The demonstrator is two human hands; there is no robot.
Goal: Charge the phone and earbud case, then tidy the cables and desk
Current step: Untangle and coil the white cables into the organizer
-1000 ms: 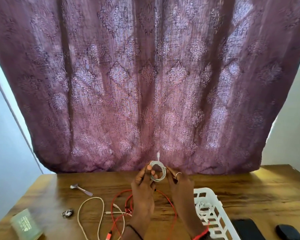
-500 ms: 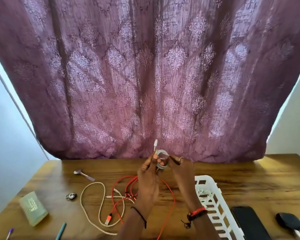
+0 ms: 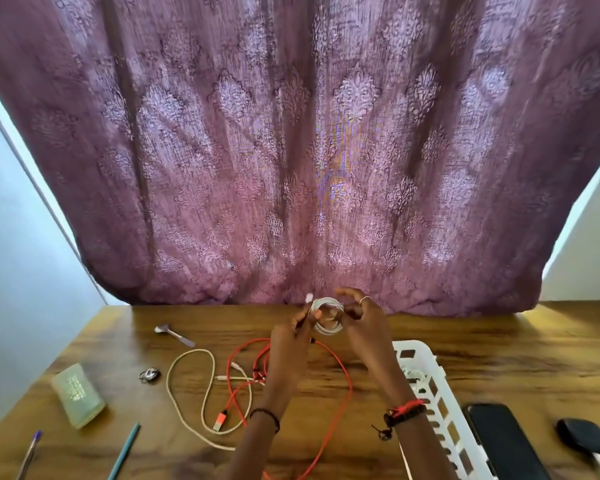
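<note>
Both my hands are raised over the far middle of the desk (image 3: 482, 344), sharing a small white cable coil (image 3: 327, 315). My left hand (image 3: 293, 336) pinches the coil's near-left side, fingers closed, with the plug end sticking up just above. My right hand (image 3: 362, 315) has its fingers curled loosely round the right side of the loop, some lifted off. I judge the coil is held up clear of the wood so the last turns can be wound without snagging.

The red cable (image 3: 340, 368) and the beige cable (image 3: 187, 393) lie loose and overlapping under my forearms, not yet tidied. The white basket (image 3: 426, 375) sits just right of my right wrist, probably where coils go. The phone (image 3: 499, 441) and the dark earbud case (image 3: 584, 439) lie well apart to the right; a white lead leaves the case, cut off by the frame.

Motion blur hides the fingertips; I cannot tell exactly which ones touch the coil. The basket's contents are too unclear to make out.
</note>
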